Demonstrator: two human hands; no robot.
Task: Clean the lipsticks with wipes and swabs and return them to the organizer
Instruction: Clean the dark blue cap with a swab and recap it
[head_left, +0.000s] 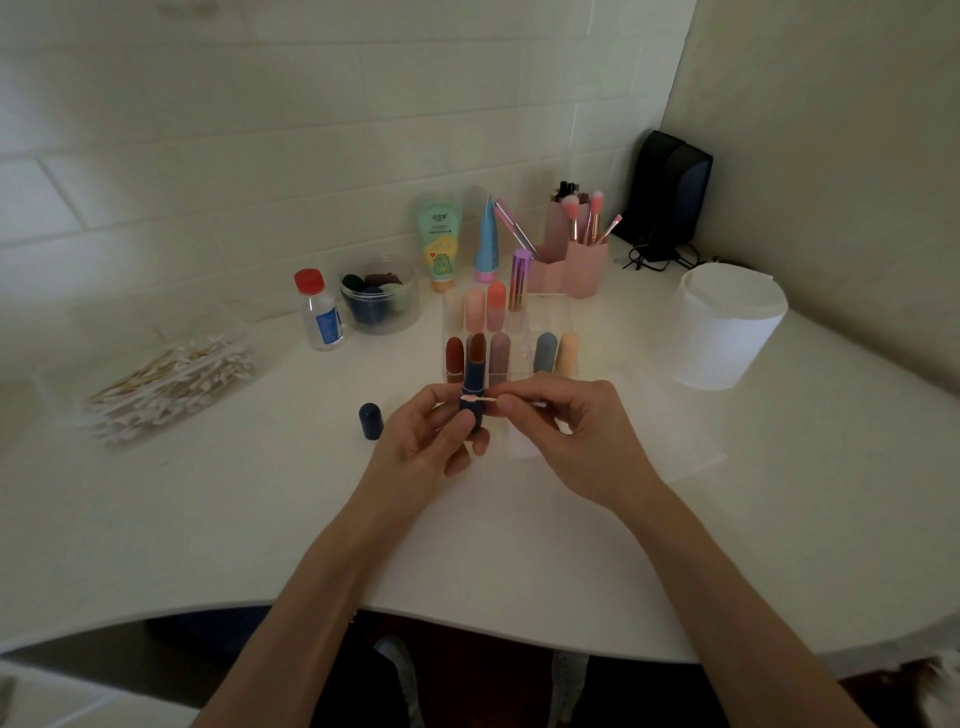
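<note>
My left hand (434, 434) grips an uncapped navy lipstick (474, 387) upright, its dark red bullet showing at the top. My right hand (566, 426) pinches a cotton swab (480, 399) whose pink-stained tip touches the lipstick's tube. The navy cap (371, 421) stands on the table to the left. Behind my hands is the clear organizer (519, 325) holding several lipsticks in red, pink, mauve, blue and peach. A flat wipe (670, 441) lies under and right of my right hand.
A pile of cotton swabs (171, 382) lies at left. A small red-capped bottle (319, 309), a jar of sponges (380, 301), two tubes (440, 241), a pink brush holder (576, 249) and a white wipe roll (724, 325) stand at the back. The table's front edge (467, 623) curves inward.
</note>
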